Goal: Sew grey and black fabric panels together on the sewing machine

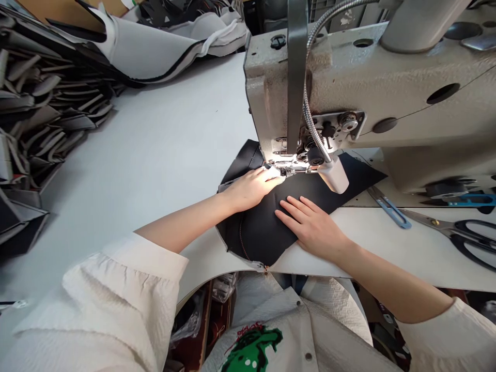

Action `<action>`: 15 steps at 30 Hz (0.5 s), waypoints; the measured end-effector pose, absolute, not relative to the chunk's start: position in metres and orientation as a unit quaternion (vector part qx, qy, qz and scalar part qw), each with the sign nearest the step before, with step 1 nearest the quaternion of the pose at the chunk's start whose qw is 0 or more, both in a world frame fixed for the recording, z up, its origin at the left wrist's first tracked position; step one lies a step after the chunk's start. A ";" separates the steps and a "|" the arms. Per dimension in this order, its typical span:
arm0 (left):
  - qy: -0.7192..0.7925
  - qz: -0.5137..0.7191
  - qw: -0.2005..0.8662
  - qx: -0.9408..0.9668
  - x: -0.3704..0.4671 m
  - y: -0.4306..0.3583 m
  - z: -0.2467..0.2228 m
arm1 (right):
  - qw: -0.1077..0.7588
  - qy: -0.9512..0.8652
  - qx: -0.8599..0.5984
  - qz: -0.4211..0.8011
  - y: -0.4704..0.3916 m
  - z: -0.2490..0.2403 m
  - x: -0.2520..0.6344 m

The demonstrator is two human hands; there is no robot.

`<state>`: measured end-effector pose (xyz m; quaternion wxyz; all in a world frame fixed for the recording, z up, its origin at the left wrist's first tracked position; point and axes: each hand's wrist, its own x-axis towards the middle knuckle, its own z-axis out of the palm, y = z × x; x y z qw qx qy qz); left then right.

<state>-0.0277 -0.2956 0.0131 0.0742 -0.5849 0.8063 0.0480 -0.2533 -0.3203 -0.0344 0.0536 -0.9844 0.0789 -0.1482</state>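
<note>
A black sewn panel (pixel 267 227), with stitched seams and a pale lining edge, lies under the head of a sewing machine (pixel 271 98). My left hand (pixel 250 188) is at the presser foot (pixel 285 171), its thumb and fingers drawn close together on the panel; bright lamp light washes out the fingertips. Flat on the panel, to the right and nearer my body, rests my right hand (pixel 315 227), fingers stretched out and slightly apart. The needle point cannot be made out in the glare.
Blue-handled thread snips (pixel 391 209) and black-handled scissors (pixel 453 230) lie to the right on the white table (pixel 163 139). Stacked dark pieces (pixel 50 103) fill the left side. A grey-white padded bundle (pixel 155 46) lies at the back. A lamp (pixel 334 175) hangs close above the panel.
</note>
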 end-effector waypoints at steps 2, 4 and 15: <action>0.805 0.062 0.058 -0.588 -0.026 -0.296 0.013 | 0.051 0.069 -0.985 -0.151 -0.320 -0.035 -0.252; 0.800 0.083 0.050 -0.592 -0.025 -0.297 0.014 | 0.046 0.065 -0.985 -0.151 -0.320 -0.035 -0.251; 0.815 0.096 -0.005 -0.571 -0.021 -0.303 0.010 | 0.104 -0.020 -0.987 -0.125 -0.328 -0.033 -0.256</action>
